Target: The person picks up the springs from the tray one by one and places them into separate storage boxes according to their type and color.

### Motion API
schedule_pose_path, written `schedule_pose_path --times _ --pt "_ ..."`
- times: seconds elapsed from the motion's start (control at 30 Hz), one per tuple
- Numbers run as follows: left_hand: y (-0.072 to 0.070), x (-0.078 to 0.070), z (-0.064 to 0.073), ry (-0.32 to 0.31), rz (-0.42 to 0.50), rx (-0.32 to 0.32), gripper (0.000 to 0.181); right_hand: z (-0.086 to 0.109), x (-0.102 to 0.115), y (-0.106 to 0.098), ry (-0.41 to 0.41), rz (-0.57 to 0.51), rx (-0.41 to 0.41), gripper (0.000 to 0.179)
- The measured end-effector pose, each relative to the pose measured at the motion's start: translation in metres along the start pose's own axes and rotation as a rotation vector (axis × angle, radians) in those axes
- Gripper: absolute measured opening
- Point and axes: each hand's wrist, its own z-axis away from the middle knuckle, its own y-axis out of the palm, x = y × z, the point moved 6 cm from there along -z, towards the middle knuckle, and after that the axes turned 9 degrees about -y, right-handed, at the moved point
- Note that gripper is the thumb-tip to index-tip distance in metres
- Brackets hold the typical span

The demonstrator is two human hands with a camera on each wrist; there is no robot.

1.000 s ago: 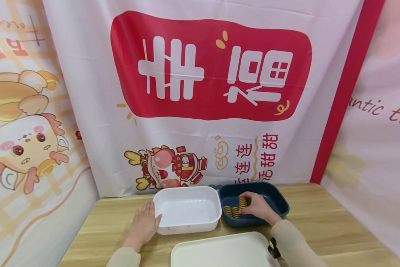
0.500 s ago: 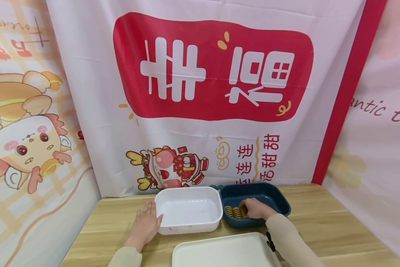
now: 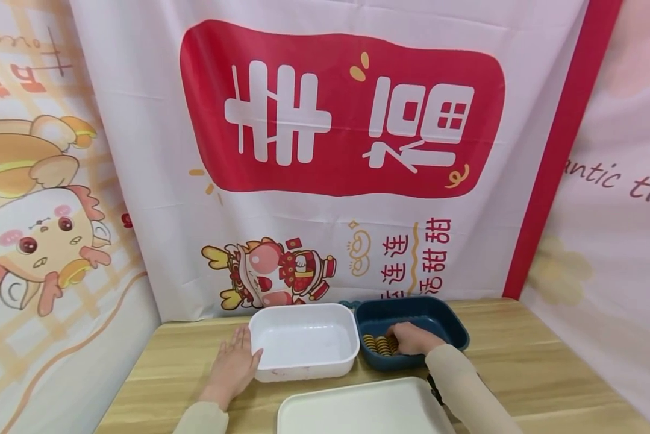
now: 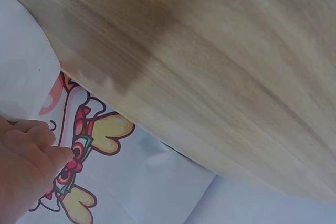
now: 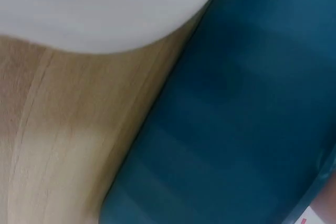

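Head view's got the good stuff: a few ridged rolls, banded golden yellow and dark, lined up side by side in the near left corner of the blue bin. Right hand is down inside the blue bin at the rightmost roll, fingers bent downward, but the tips are hidden, so can't tell if it's actually gripping. Bare floor shows at the back of the blue bin, with its raised rim all round and wood tabletop off its right side. White bin sits just left of the blue bin; left hand rests against its far side, fingers pretty straight, gripping nothing. Cream tray is in front of the blue bin, partly under the right sleeve. Printed cloth hangs behind the blue bin.
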Motion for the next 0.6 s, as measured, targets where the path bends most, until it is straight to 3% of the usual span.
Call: schedule_pose_path --times 0.33,0.6 --pt "0.004 0.0 0.001 0.003 0.004 0.009 0.066 0.002 -0.002 -0.003 -0.047 0.003 -0.026 0.031" --pt "0.001 0.0 0.0 0.001 0.004 0.003 0.065 0.011 0.005 -0.016 -0.096 0.021 -0.151 0.045"
